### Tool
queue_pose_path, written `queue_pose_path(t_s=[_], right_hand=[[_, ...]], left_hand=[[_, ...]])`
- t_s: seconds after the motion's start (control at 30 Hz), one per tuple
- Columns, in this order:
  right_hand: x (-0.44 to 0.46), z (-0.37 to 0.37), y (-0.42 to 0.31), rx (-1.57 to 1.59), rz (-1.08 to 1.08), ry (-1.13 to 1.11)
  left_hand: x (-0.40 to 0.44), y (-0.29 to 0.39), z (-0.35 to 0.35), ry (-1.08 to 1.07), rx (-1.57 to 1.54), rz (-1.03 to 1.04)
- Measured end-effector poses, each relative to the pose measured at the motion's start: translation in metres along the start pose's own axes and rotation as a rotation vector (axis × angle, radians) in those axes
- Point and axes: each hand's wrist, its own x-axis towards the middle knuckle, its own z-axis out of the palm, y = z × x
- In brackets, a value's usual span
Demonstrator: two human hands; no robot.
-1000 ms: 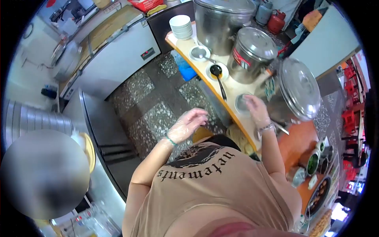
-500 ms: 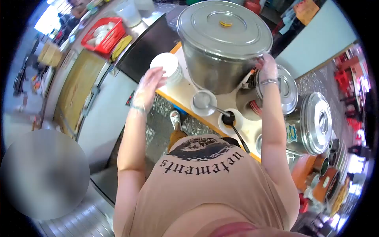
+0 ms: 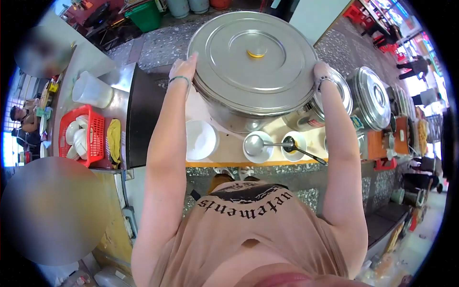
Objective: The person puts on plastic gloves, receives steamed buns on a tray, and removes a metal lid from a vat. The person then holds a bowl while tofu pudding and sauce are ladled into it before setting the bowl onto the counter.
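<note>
A large lidded steel stockpot (image 3: 229, 112) stands in front of me on the light worktop. My left hand (image 3: 184, 66) is closed at the left edge of its round lid (image 3: 220, 52), and my right hand (image 3: 322, 71) grips the opposite edge. Whether the fingers hold the lid's rim or pot handles beneath, I cannot tell. Nearer to me is a stack of white bowls (image 3: 200, 139). Beside it, a metal ladle (image 3: 256, 144) rests across a white bowl (image 3: 260, 157). A dark spoon (image 3: 306, 152) leans in another white bowl (image 3: 300, 139) holding some brown liquid.
Two smaller lidded steel pots stand to the right, one near (image 3: 340, 98) and one farther (image 3: 375, 95). At left, a red basket (image 3: 98, 138) of white bowls sits by a yellow cloth (image 3: 114, 142) and a translucent pitcher (image 3: 91, 90). A green bin (image 3: 146, 16) is beyond.
My left hand has moved from near the white bowl stack to the stockpot's left edge. My right hand stays at its right edge. The view has turned, bringing the stockpot squarely ahead.
</note>
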Motion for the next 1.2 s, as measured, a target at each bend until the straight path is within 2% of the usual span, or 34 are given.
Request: queue_pose_path(t_s=[0.07,0.13,0.17,0.2,0.27,0.3,0.33,0.37,0.4,0.43,0.47,0.5,0.53,0.6,0.63,0.67,0.7,0.73,0.77,0.83,0.87,0.93,1.0,1.03,1.13,1.17,1.2], right_hand=[[-0.015,-0.018,-0.012,0.039,0.051,-0.021],[-0.028,-0.023,-0.016,0.307,0.192,0.105],[-0.048,-0.039,-0.025,0.368,0.187,0.139],[-0.051,-0.040,-0.021,0.369,0.162,0.142],[-0.041,-0.041,-0.009,0.222,-0.114,0.454],[-0.035,-0.042,-0.013,0.662,-0.123,0.536],[-0.046,-0.064,-0.023,0.557,-0.148,0.605],[-0.046,-0.079,-0.034,0.631,-0.174,0.659],[-0.047,-0.094,-0.047,0.709,-0.196,0.711],[-0.066,-0.124,-0.072,0.727,-0.236,0.707],[-0.100,-0.159,-0.106,1.270,-0.243,0.565],[-0.122,-0.179,-0.132,1.796,-0.233,0.358],[-0.083,-0.173,-0.151,2.031,-0.524,0.291],[-0.122,-0.204,-0.204,2.392,-0.676,-0.333],[-0.146,-0.212,-0.232,2.414,-0.750,-0.538],[-0.169,-0.212,-0.259,2.422,-0.819,-0.746],[-0.190,-0.201,-0.284,2.398,-0.832,-0.840],[-0.208,-0.185,-0.304,2.327,-0.918,-1.144],[-0.223,-0.166,-0.324,2.233,-0.994,-1.439],[-0.256,-0.135,-0.373,1.969,-1.137,-1.996],[-0.277,-0.122,-0.402,1.932,-1.137,-2.048],[-0.323,-0.096,-0.464,1.799,-1.030,-1.614],[-0.369,-0.063,-0.531,1.671,-0.817,-1.448],[-0.419,-0.064,-0.546,1.599,-0.752,-1.397],[-0.501,-0.014,-0.621,1.437,-0.758,-1.458],[-0.525,0.011,-0.637,1.379,-0.683,-1.583],[-0.548,0.033,-0.648,1.344,-0.597,-1.687]], left_hand=[[0.003,-0.001,0.006,0.082,-0.008,-0.046],[0.004,-0.012,0.009,0.100,-0.061,-0.074],[-0.004,-0.010,0.002,0.123,-0.105,-0.085],[-0.018,-0.014,-0.004,0.143,-0.114,-0.096],[-0.071,-0.001,-0.038,0.248,-0.231,0.022],[-0.083,-0.005,-0.051,0.282,-0.236,0.004],[-0.094,-0.010,-0.065,0.469,-0.298,0.161],[-0.103,-0.019,-0.079,0.658,-0.349,0.318],[-0.099,-0.039,-0.102,0.789,-0.140,0.401],[-0.102,-0.060,-0.123,1.064,0.174,0.701],[-0.193,0.000,-0.154,0.813,-0.473,0.291],[-0.193,-0.019,-0.177,0.996,-0.393,0.409],[-0.196,-0.040,-0.201,1.178,-0.298,0.523],[-0.255,-0.044,-0.236,1.300,-0.347,0.492],[-0.280,-0.017,-0.234,1.606,-0.022,0.256],[-0.261,-0.112,-0.282,1.701,0.328,0.873],[-0.294,-0.108,-0.290,1.568,-0.353,0.711],[-0.325,-0.100,-0.293,1.349,-1.007,0.520],[-0.348,-0.131,-0.296,1.402,-0.983,0.488],[-0.387,-0.210,-0.303,1.166,-1.246,0.456],[-0.405,-0.252,-0.305,1.035,-1.376,0.446],[-0.435,-0.327,-0.310,0.735,-1.625,0.439],[-0.471,-0.383,-0.312,0.873,-1.612,0.235],[-0.486,-0.418,-0.313,0.915,-1.634,0.201],[-0.523,-0.517,-0.314,1.070,-1.656,0.059],[-0.536,-0.550,-0.304,1.077,-1.703,0.024],[-0.547,-0.561,-0.304,1.166,-1.734,-0.206]])
